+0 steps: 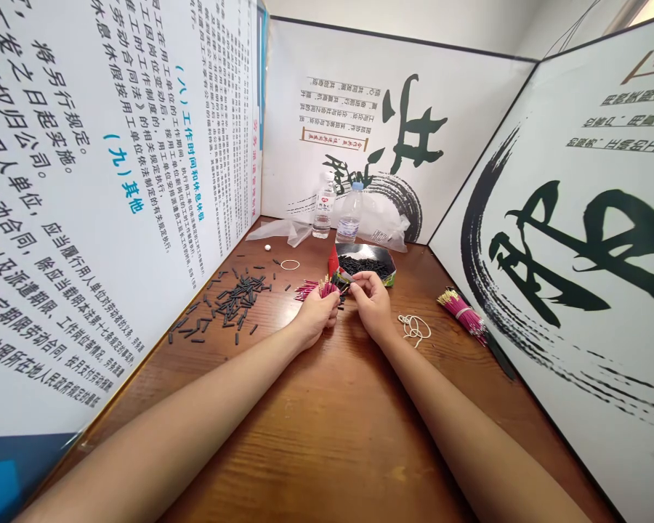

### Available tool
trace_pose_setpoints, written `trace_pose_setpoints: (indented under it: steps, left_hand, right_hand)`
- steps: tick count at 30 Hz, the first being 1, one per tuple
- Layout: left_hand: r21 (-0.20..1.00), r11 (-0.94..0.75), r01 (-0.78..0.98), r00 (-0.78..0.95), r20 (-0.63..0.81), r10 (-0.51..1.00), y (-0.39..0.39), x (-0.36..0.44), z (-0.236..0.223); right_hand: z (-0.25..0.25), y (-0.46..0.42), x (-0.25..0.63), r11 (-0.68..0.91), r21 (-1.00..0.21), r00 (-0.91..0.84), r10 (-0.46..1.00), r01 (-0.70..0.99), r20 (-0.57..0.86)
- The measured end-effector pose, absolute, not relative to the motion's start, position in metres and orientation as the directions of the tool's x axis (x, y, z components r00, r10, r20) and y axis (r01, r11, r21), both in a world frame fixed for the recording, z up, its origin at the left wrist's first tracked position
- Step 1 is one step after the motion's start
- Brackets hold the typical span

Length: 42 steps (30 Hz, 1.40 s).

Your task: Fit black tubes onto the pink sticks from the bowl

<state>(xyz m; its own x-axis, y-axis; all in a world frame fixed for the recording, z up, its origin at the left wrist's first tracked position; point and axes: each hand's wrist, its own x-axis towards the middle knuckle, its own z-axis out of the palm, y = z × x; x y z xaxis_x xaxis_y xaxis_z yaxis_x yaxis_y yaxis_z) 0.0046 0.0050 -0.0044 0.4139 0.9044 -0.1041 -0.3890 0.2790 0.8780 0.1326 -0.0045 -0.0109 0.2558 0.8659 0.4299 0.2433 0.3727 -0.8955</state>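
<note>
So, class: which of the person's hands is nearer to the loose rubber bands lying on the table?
Right. The right hand sits just left of the rubber bands; the left hand is farther left.

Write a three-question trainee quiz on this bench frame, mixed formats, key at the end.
1. True or false: the left hand holds a bunch of pink wires.
2. Multiple choice: where do the loose black tubes lie on the wooden table?
A. to the right of the right hand
B. to the left of the left hand
C. behind the two water bottles
3. Fill in: the tied bundle of pink wires lies to the right of the right hand, near the ____ panel.

Key:
1. True.
2. B.
3. Right; the rubber bands lie between that hand and the bundle.
</note>
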Motion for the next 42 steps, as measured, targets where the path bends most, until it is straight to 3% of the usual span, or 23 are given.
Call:
trace_pose_setpoints:
  steps: [17, 30, 42]
  left_hand:
    - [0.864, 0.327, -0.382, 0.462, -0.128, 0.878, 0.003, 0.002, -0.001]
    - [0.858, 0.277, -0.432, 0.415, -0.084, 0.906, 0.002, 0.003, -0.002]
    - [0.808, 0.281, -0.518, 0.383, -0.075, 0.921, 0.004, 0.001, -0.001]
  right_hand:
    - [-0.006, -0.006, 0.136, 0.353, -0.935, 0.179, 0.918, 0.033, 0.353]
    - [-0.015, -0.003, 0.128, 0.423, -0.892, 0.182, 0.875, 0.161, 0.448]
    - [-0.008, -0.013, 0.124, 0.396, -0.807, 0.183, 0.840, 0.438, 0.511]
